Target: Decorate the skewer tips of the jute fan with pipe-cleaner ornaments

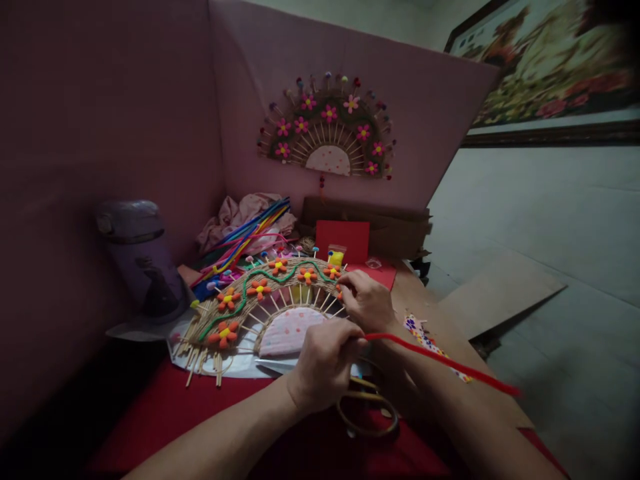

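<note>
A half-round craft fan (193, 330) of twine and thin sticks lies in front of me, with orange and yellow flowers (259, 289), a wavy green pipe cleaner (245, 293) and a pale dotted half-disc (285, 331) at its centre. My left hand (327, 363) is closed on a red fuzzy pipe cleaner (440, 360), whose length trails off to the right across my right forearm. At the fan's right end, the fingertips of my right hand (369, 301) are pinched at an orange petal (340, 291), partly hidden. Beneath my left hand lie scissors (367, 428), partly covered.
A finished-looking fan (330, 130) with pink flowers hangs on the pink board behind. A purple bottle (143, 260) stands at left. Coloured pipe cleaners (250, 230), red card (343, 240), cardboard (415, 300) and a flower-sticker strip (425, 340) lie around the fan.
</note>
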### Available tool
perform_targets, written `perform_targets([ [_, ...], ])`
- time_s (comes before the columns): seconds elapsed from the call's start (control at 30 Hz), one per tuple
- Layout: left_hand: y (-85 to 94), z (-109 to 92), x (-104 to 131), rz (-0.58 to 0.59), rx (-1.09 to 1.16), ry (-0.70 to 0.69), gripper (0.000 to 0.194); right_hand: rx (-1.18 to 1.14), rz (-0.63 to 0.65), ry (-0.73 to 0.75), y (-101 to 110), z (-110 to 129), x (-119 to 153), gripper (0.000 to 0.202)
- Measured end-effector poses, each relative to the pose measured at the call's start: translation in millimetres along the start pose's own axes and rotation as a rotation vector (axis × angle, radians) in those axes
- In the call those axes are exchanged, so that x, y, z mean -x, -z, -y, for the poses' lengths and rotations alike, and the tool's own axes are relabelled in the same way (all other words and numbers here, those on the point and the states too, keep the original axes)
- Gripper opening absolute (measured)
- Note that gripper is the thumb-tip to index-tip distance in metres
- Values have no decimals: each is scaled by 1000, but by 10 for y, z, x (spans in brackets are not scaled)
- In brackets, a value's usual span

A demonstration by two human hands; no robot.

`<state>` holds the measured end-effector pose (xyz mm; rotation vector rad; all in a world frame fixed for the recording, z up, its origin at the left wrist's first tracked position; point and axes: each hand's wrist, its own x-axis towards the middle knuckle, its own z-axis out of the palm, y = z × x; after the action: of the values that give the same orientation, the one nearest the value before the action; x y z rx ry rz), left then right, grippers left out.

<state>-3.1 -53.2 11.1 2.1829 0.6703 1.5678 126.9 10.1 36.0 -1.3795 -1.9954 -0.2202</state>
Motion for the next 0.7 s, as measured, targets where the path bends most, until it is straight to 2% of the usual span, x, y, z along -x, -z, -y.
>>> perform_targets([
  [0.1, -8, -23, 11, 25, -89, -197, 15, 172, 86, 57, -36, 80, -120, 12],
  [0.2, -1, -37, 1, 41, -116, -280, 18, 281, 132, 115, -123, 161, -201, 14],
  [0.5, 43, -55, -23, 5, -187, -372, 19, 412, 199, 154, -281, 222, -286, 15],
  [0.7, 52, -66, -29, 10, -203, -371, 22, 340, 87, 152, -242, 197, -257, 11],
])
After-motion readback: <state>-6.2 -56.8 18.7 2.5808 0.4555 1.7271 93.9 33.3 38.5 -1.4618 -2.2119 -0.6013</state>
